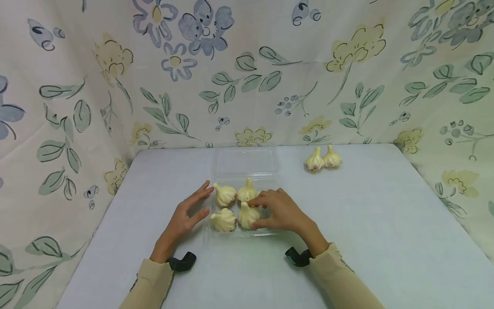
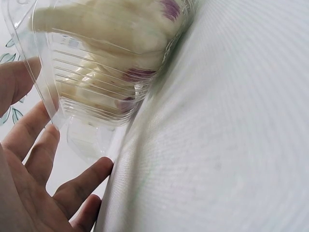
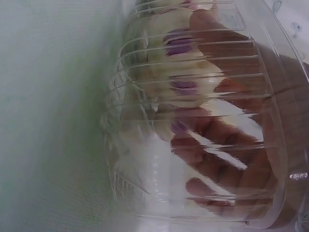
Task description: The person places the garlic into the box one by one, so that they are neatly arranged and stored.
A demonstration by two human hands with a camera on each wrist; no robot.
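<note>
A clear plastic clamshell container lies with its lid folded back, holding several garlic bulbs in two rows. My right hand reaches into its right side, thumb and fingers around the front right garlic bulb. Through the ribbed wall, the right wrist view shows the fingers against that bulb's purple-marked base. At the container's left side is my left hand, fingers spread and relaxed. In the left wrist view its fingertips are right at the plastic rim.
Two more garlic bulbs, one beside another, stand at the back right of the white table. A flowered curtain surrounds the back and sides.
</note>
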